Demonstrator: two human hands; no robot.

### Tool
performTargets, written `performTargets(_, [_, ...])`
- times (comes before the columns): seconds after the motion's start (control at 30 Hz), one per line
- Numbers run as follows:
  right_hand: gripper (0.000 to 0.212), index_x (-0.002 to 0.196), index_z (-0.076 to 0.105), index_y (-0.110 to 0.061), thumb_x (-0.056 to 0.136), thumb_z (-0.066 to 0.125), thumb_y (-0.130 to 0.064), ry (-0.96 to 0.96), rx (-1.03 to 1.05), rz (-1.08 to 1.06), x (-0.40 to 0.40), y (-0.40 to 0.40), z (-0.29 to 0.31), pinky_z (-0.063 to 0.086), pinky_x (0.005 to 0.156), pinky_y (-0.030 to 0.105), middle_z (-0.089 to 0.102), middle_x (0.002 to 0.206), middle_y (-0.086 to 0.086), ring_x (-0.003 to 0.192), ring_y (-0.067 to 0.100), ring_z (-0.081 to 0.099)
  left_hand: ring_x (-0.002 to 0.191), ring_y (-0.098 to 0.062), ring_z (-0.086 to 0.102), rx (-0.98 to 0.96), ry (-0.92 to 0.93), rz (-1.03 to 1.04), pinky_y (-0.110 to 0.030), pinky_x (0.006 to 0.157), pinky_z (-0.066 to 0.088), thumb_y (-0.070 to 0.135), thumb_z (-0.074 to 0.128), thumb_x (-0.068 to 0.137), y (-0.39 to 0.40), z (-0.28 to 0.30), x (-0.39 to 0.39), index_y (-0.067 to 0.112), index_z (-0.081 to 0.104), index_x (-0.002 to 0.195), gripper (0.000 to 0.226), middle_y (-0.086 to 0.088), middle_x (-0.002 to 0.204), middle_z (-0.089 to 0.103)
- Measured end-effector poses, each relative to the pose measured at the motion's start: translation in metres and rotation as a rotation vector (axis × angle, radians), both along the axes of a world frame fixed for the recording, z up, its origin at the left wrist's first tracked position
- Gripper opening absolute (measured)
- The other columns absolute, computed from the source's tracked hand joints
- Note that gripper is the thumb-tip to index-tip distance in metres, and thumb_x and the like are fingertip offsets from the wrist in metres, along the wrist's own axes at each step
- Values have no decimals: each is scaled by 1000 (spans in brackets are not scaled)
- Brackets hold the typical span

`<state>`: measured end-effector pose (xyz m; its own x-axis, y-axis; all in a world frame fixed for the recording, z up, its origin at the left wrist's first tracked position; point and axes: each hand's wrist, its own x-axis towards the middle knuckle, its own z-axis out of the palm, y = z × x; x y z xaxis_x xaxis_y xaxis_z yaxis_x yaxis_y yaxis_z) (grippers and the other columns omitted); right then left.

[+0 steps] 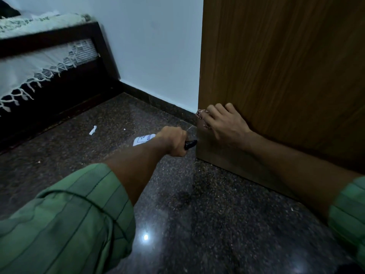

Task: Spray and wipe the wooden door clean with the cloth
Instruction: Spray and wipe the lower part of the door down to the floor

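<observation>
The wooden door (286, 72) fills the right side, its left edge near the wall. My right hand (225, 123) presses a patterned red-and-white cloth (201, 115) against the door's lower left corner; only a bit of the cloth shows past the fingers. Low beside the door's edge, my left hand (174, 140) grips a spray bottle (143, 139). Its white labelled body sticks out to the left and its black nozzle points at the door edge.
Dark speckled stone floor (197, 214) with a wet patch below the door edge. A dark wooden bed (59, 62) with a fringed white cover stands at left. A scrap of white paper (92, 130) lies on the floor. White wall behind.
</observation>
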<state>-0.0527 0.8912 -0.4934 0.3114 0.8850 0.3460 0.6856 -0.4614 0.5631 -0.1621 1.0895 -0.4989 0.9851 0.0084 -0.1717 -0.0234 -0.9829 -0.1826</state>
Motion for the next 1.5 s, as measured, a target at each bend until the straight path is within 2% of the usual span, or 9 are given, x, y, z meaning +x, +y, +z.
performTargets(0.2, [61,142,48,-9,88,69,-29,3,-60,-29,2,13,-14,37,85,45,46,129,13,109,30,45,74,-23,60,15,10,-14,-35,70,49,46,60,93,1,2,0,24,57,92,22,0,80,60])
performTargets(0.43, [39,143,55,-17,106,45,-26,-46,-659,-2,-15,8,-68,35,102,42,42,148,11,130,30,43,73,-25,58,-32,-37,-13,-36,68,48,46,61,92,4,11,-2,20,59,97,27,0,77,54])
performTargets(0.63, [38,135,54,-8,100,48,-24,-18,-143,-100,-4,26,-42,38,81,43,53,118,10,102,28,50,69,-18,58,-104,-44,-7,-35,67,47,47,63,93,7,8,4,21,56,96,27,1,77,56])
performTargets(0.83, [33,130,65,-20,105,43,-25,-57,-610,-29,-15,-2,-76,38,101,40,52,134,7,119,27,51,69,-15,62,-119,27,-5,-30,62,47,44,64,94,2,2,9,20,62,100,25,1,81,63])
performTargets(0.93, [25,113,72,-25,99,52,-30,-12,-532,9,-8,-31,-50,37,91,41,56,117,5,105,26,53,68,-15,59,-112,48,-36,-31,63,48,45,64,94,-7,-1,15,21,60,100,26,1,79,60])
performTargets(1.1, [45,135,56,-10,96,58,-33,-124,-236,-33,2,-97,-4,41,81,44,53,119,13,100,30,53,68,-16,59,-136,75,-117,-37,71,56,44,65,93,-28,-4,25,27,55,91,20,2,77,58])
performTargets(1.27, [53,114,75,-34,98,27,-20,-149,-605,-24,-10,-163,-39,48,83,32,67,116,-4,101,16,64,70,-19,57,-121,75,-207,-33,66,45,43,64,94,-57,-3,30,27,56,90,19,3,77,56])
performTargets(1.4, [41,135,60,-21,96,50,-33,-8,-288,-150,-17,-161,3,42,84,42,56,123,7,108,26,54,72,-20,57,-179,70,-264,-33,67,45,42,64,95,-84,1,36,31,54,88,16,6,75,54])
performTargets(1.5, [45,139,51,-13,100,52,-35,-94,-91,-165,-14,-159,24,37,83,45,50,124,12,106,30,50,75,-17,56,-207,87,-292,-31,68,42,40,65,97,-101,4,41,33,53,93,15,10,78,52])
